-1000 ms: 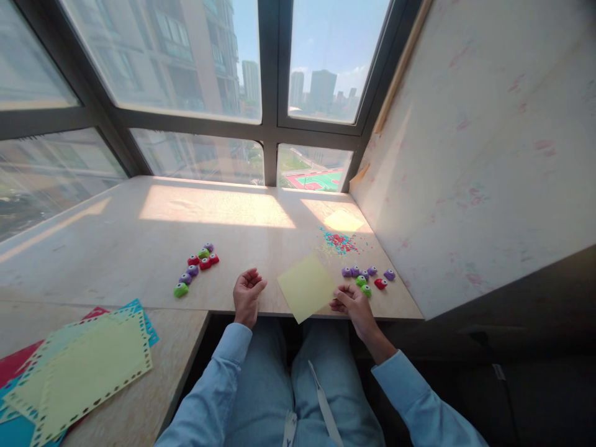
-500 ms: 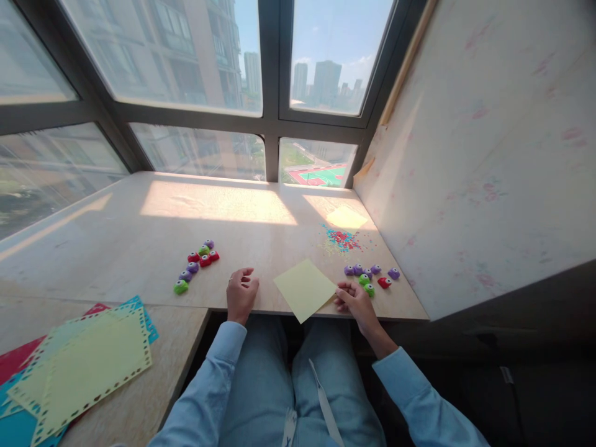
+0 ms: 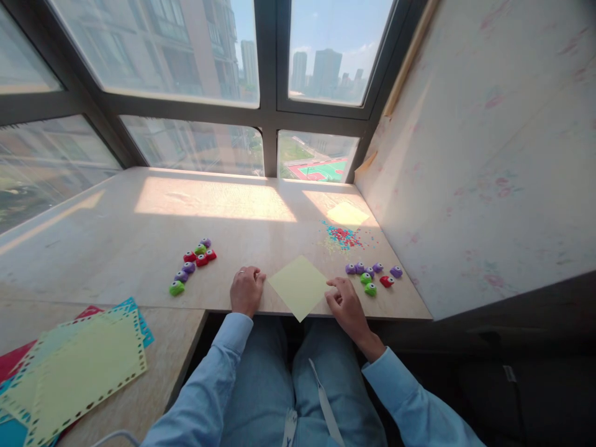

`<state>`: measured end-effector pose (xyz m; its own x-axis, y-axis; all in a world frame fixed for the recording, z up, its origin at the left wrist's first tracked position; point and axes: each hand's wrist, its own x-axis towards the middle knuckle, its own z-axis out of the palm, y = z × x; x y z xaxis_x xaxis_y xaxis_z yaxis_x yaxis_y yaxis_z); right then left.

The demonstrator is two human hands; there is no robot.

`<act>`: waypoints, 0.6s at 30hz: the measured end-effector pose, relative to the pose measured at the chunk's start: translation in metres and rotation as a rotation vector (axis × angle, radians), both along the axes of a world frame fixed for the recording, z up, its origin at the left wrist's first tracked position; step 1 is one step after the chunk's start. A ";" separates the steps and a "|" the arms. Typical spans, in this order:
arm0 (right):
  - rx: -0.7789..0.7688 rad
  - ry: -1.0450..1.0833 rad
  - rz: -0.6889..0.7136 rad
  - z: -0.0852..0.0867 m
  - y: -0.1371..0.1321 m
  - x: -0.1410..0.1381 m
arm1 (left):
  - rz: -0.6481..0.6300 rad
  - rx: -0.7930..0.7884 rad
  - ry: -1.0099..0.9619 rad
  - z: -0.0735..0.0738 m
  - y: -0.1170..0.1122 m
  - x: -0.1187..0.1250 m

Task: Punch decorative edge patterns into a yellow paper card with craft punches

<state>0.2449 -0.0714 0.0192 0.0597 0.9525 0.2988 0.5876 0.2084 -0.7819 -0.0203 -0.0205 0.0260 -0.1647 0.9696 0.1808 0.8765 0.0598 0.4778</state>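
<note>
A square sheet of pale yellow paper (image 3: 299, 288) lies turned like a diamond at the desk's front edge, its near corner jutting past it. My right hand (image 3: 345, 304) is closed at the paper's right corner, fingertips on it. My left hand (image 3: 247, 290) rests on the desk beside the left corner, fingers curled in. Whether its fingertips touch the paper I cannot tell. To the right of my right hand sit several purple, green and red eyeball-shaped pieces (image 3: 370, 289). A second group of such pieces (image 3: 177, 287) stands left of my left hand.
Tiny red, blue and yellow bits (image 3: 344, 236) are scattered toward the back right. Behind them lies another yellow sheet (image 3: 347, 213) in sunlight. Hole-edged yellow, blue and red sheets (image 3: 88, 372) overlap at the lower left. A wall (image 3: 488, 186) bounds the right side; windows stand behind.
My left hand has moved right, up to the paper's left corner. The paper and my right hand have shifted slightly left, and the paper lies a little flatter.
</note>
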 end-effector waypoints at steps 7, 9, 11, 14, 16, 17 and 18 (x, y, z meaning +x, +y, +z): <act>-0.020 -0.009 0.099 -0.003 0.002 -0.013 | -0.009 -0.015 0.093 0.001 -0.002 0.004; 0.013 0.003 0.072 -0.006 0.003 -0.011 | -0.020 -0.014 0.120 -0.001 -0.002 0.005; 0.061 0.010 0.058 -0.009 0.003 -0.007 | -0.039 -0.001 0.130 -0.003 -0.002 0.003; 0.106 0.002 0.072 -0.013 0.000 -0.004 | -0.048 0.040 0.060 -0.009 -0.001 -0.001; 0.119 -0.004 0.078 -0.014 -0.002 -0.003 | -0.004 0.075 -0.067 -0.012 0.000 -0.006; 0.127 -0.006 0.075 -0.014 -0.002 -0.004 | 0.031 0.092 -0.148 -0.013 0.000 -0.008; 0.136 -0.007 0.071 -0.015 -0.003 -0.004 | 0.066 0.106 -0.233 -0.013 0.001 -0.010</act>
